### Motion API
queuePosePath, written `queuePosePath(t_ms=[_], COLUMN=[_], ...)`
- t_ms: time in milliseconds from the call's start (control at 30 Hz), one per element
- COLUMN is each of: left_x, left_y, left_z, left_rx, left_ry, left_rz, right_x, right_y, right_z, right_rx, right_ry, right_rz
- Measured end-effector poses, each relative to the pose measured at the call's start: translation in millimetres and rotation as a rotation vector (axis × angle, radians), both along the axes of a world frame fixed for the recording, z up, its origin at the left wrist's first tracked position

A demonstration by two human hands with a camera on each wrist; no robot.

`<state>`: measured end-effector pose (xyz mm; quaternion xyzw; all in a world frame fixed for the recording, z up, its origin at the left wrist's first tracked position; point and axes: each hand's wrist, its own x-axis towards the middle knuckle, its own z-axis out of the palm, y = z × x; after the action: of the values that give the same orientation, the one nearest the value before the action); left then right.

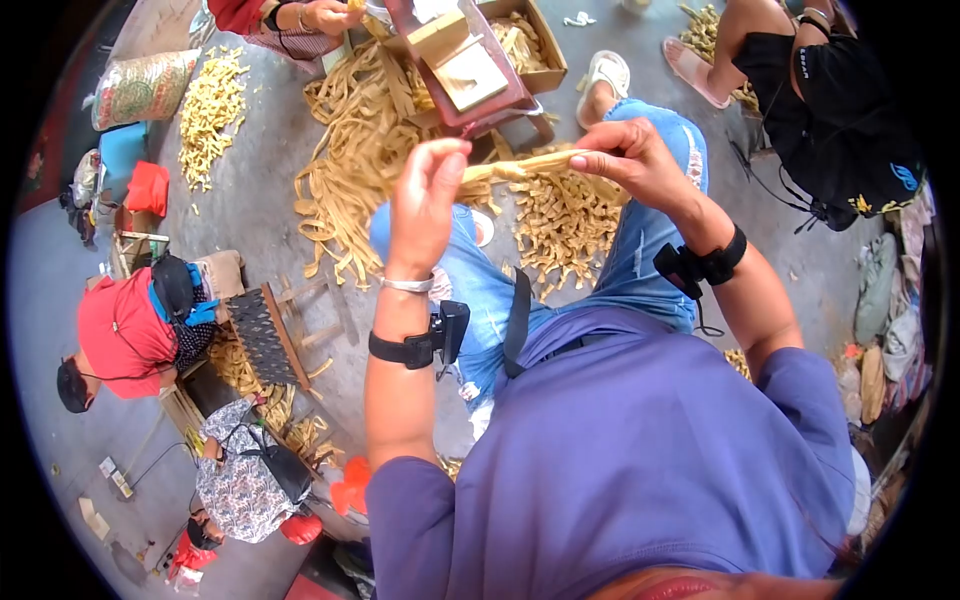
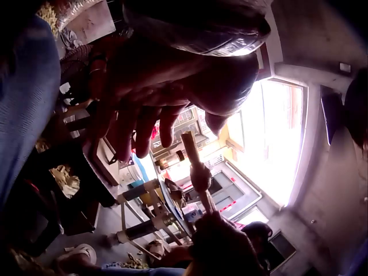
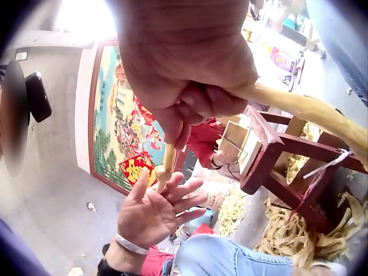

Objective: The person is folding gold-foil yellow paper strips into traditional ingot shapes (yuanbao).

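Note:
A yellowish strip (image 1: pixel 535 163) with a knot near its left end stretches between the two hands in the head view. My right hand (image 1: pixel 640 165) pinches it between thumb and curled fingers; in the right wrist view the knot (image 3: pixel 163 172) hangs below that hand (image 3: pixel 190 75), and the strip's long part trails off to the right. My left hand (image 1: pixel 428 205) is beside the knotted end, palm up with fingers extended. From the left wrist view, the left hand's fingers (image 2: pixel 144 123) are spread near the strip's short end (image 2: pixel 190 144), not curled round it.
Long loose strips (image 1: pixel 345 150) lie in a heap on the floor, and a pile of short knotted pieces (image 1: pixel 567 225) lies between the knees. A dark red bench (image 1: pixel 505 100) stands ahead beside a cardboard box (image 1: pixel 548 80). Several people sit around.

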<state>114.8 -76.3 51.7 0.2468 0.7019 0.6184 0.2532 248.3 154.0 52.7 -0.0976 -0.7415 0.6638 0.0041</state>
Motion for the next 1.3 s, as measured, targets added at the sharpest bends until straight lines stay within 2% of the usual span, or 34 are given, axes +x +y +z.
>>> queuePosePath(t_ms=[100,133,200,267,333,400,433,500,567,600,667,767,867,1100,1200,1233,1300], left_x=[11,10,6,1,-7,-14,-18,-30,-45,-52,-70,-87,-97,-116,-119,-116,-119], left_y=[27,32,38,40,38,37,37,39,44,49,56,62,68,81,88,88,75], left_z=[40,30,30,26,23,21,20,13,2,-2,-18,-35,-42,-53,-55,-52,-64], left_rx=[-0.147,-0.151,-0.185,-0.219,-0.315,-0.356,-0.378,-0.293,-0.204,-0.198,-0.143,-0.159,-0.172,-0.158,-0.271,-0.337,-0.313], left_ry=[-0.038,0.019,-0.115,-0.047,-0.009,-0.002,0.002,-0.15,-0.279,-0.284,-0.317,-0.256,-0.185,-0.125,-0.116,-0.091,-0.245], left_rz=[-0.248,-0.306,-0.322,-0.306,-0.352,-0.35,-0.35,-0.311,-0.277,-0.256,-0.206,-0.106,-0.04,-0.015,0.04,0.044,-0.004], right_x=[-7,-9,-16,-21,-28,-36,-40,-52,-70,-81,-102,-125,-142,-165,-173,-174,-169], right_y=[-3,-4,-2,-1,7,13,14,16,23,28,33,35,32,32,30,29,31], right_z=[3,5,11,4,5,5,6,9,-3,-13,-28,-39,-45,-55,-72,-82,-82], right_rx=[-0.013,-0.016,0.074,0.095,0.157,0.172,0.218,0.313,0.234,0.193,0.27,0.431,0.479,0.435,0.601,0.659,0.536], right_ry=[0.015,0.021,0.035,0.13,0.057,0.021,0.085,0.216,0.19,0.174,0.236,0.247,0.217,0.086,0.258,0.228,0.145], right_rz=[0.048,0.066,0.106,0.122,0.166,0.198,0.195,0.185,0.197,0.204,0.158,0.093,0.051,-0.037,-0.104,-0.104,-0.177])
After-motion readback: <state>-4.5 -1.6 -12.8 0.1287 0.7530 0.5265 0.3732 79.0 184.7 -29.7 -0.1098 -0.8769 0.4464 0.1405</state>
